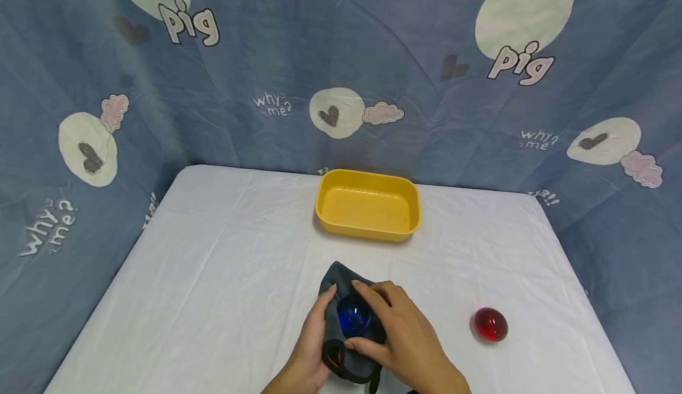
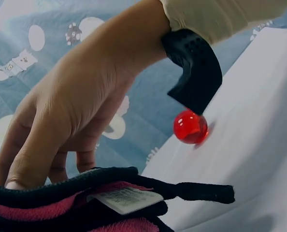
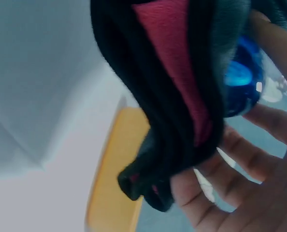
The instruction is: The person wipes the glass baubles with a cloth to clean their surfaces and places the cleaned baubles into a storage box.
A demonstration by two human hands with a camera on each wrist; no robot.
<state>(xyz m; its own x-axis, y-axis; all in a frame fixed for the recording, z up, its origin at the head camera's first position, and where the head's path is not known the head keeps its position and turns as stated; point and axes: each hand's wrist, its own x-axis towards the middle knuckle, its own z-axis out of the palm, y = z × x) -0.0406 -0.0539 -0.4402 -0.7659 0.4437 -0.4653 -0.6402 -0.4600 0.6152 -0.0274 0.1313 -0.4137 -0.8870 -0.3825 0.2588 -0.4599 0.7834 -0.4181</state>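
Observation:
A folded dark grey cloth (image 1: pixel 333 275) with black edging is held by my left hand (image 1: pixel 309 346), which grips its left side. In the left wrist view the cloth shows a pink inner face, a white label (image 2: pixel 126 199) and a black loop. My right hand (image 1: pixel 407 335) pinches a clear blue ball (image 1: pixel 353 316) between thumb and fingers against the cloth's upper face. The right wrist view shows the blue ball (image 3: pixel 242 79) partly hidden behind the cloth (image 3: pixel 172 87). A clear red ball (image 1: pixel 491 325) lies apart on the table, to the right of my right hand.
A yellow rectangular tray (image 1: pixel 367 234) stands at the far edge of the white-covered table (image 1: pixel 224 281). Blue printed fabric (image 1: pixel 256 139) hangs behind and at both sides. My right wrist carries a black band (image 2: pixel 196 72).

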